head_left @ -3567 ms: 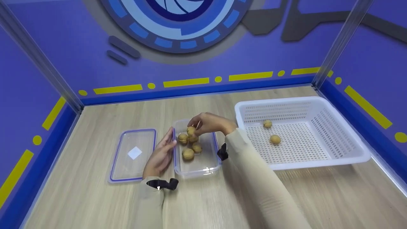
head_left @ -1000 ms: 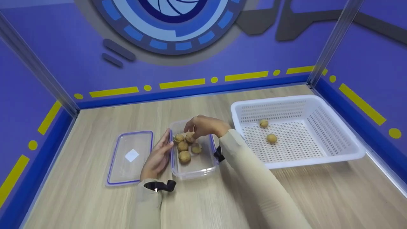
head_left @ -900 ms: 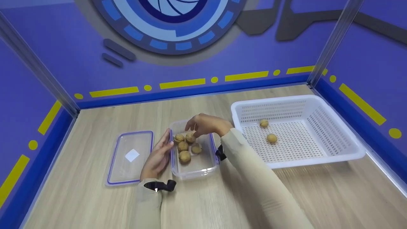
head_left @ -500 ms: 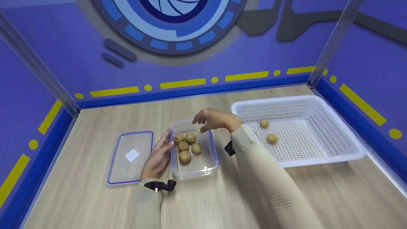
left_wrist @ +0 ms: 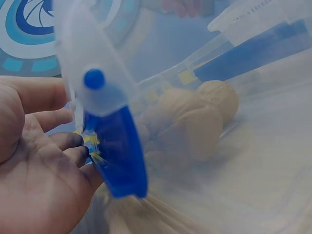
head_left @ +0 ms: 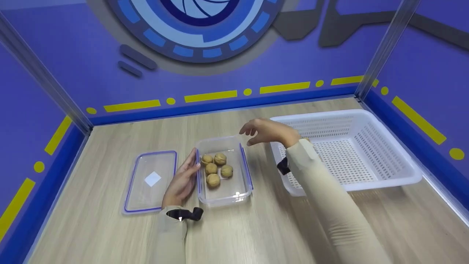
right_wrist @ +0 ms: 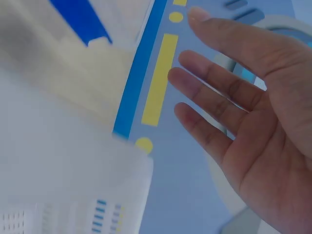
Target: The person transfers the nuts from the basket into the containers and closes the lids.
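**A:** ok so the right hand (head_left: pixel 269 131) just let go of a walnut. A second ago it was down in the clear container (head_left: pixel 224 171) with fingertips on the pile, now it's up and off to the right, over the near-left corner of the white basket (head_left: pixel 381 146), holding nothing.

**B:** yep, count says the same. Four walnuts (head_left: pixel 216 169) sit in the container now, bunched in its far half. Looks to me like one drop-off is finished and the hand is heading back toward the basket.

**A:** any nuts left in there? There were two on the basket floor half a second ago.

**B:** can't see them now, the right arm and sleeve cover that patch. Can't tell from these views.

**A:** fair. Hand poses?

**B:** right one: fingers spread and loosely bent, palm facing down, thumb apart. The right wrist view shows the fingers (right_wrist: pixel 219 92) apart with only the wall behind them. Left hand (head_left: pixel 183 180) hasn't budged: flat on the tabletop (head_left: pixel 256 227), straight fingers pressed along the container's left wall, between it and the lid (head_left: pixel 151 180) lying beside it. The left wrist view shows the palm (left_wrist: pixel 34 175) against the blue clip.
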Demonstrator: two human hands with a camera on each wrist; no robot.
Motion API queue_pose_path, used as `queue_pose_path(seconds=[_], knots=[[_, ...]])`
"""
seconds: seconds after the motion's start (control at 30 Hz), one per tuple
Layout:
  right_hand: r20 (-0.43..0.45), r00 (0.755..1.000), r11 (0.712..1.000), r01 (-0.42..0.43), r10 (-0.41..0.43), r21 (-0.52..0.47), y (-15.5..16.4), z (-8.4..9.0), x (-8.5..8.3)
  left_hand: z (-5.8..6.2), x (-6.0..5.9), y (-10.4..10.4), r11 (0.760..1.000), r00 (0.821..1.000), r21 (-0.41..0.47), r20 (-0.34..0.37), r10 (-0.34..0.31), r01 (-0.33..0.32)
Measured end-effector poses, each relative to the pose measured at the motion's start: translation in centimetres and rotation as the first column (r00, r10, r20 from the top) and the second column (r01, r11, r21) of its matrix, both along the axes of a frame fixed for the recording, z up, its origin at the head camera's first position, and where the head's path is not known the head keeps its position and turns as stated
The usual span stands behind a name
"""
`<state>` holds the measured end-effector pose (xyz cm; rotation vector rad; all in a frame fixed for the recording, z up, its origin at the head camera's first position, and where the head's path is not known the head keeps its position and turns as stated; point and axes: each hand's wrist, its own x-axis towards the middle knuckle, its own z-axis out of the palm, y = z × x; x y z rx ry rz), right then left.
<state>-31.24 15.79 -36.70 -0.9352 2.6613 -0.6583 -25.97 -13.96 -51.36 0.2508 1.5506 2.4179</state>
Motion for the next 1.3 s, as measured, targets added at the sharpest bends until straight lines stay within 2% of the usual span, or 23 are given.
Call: queue_pose_path(seconds=[0.27, 0.7, 0.97, 1.3], knots=[[-0.005, 0.999, 0.998, 0.051, -0.051, -0.033, 2.8, 0.1, 0.0, 0.0, 0.1, -0.1, 1.000, 1.000, -0.007, 0.001, 0.006, -0.006], [-0.007, 0.990, 0.990, 0.141, -0.141, -0.024, 8.0, -0.6, 0.0, 0.0, 0.0, -0.1, 1.000, 0.999, -0.003, 0.030, 0.019, -0.019], [0.043, 0.976, 0.977, 0.210, -0.211, 0.027, 10.6, -1.3, 0.5, -0.1, 0.0, 0.0, 1.000, 1.000, -0.004, 0.012, 0.010, -0.010], [0.106, 0.963, 0.969, 0.245, -0.248, 0.042, 13.6, -2.7, 0.9, -0.1, 0.0, 0.0, 1.000, 1.000, -0.016, 0.014, 0.009, -0.009]])
